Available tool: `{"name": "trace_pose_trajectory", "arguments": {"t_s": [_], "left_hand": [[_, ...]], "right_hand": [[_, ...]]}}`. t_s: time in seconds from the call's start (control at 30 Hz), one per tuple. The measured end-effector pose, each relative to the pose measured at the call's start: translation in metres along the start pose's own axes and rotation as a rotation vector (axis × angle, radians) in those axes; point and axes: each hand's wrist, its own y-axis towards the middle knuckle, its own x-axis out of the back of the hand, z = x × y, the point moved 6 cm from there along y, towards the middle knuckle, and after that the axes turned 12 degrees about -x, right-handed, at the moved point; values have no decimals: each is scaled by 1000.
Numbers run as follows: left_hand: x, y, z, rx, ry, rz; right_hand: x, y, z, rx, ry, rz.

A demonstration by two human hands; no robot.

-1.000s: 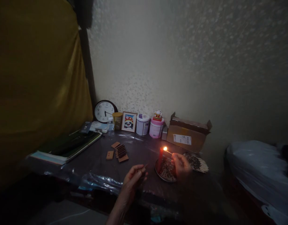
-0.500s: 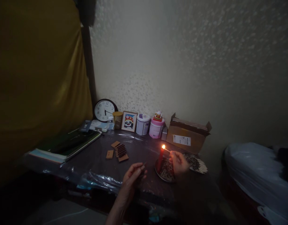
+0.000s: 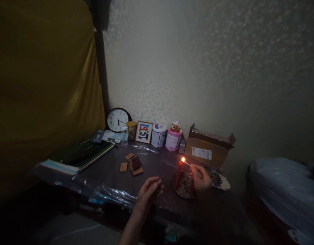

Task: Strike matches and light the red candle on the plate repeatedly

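Note:
A red candle (image 3: 178, 172) stands lit in a small metal plate (image 3: 184, 188) full of dark bits. My right hand (image 3: 201, 177) is closed on a thin stick (image 3: 187, 163), whose tip touches the flame. My left hand (image 3: 148, 194) hovers left of the plate, fingers pinched round a small dark piece that I cannot make out. A fanned bundle of sticks (image 3: 219, 181) lies behind my right hand.
Small brown cards (image 3: 133, 164) lie on the plastic-covered dark table (image 3: 108, 177). Along the wall stand a clock (image 3: 118, 119), a framed panda picture (image 3: 144, 132), two tubs (image 3: 158, 135), a cardboard box (image 3: 208, 148). Books (image 3: 80, 156) sit left; a plastic-covered bundle (image 3: 282, 190) right.
The view has drifted a little, shifting everything slightly right. Both hands keep their poses, with the stick tip staying at the flame.

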Motion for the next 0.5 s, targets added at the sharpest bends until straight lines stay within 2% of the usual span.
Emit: {"name": "trace_pose_trajectory", "arguments": {"t_s": [0.5], "left_hand": [[5, 2, 6, 6, -1, 10]], "right_hand": [[-1, 5, -3, 32, -12, 1]]}}
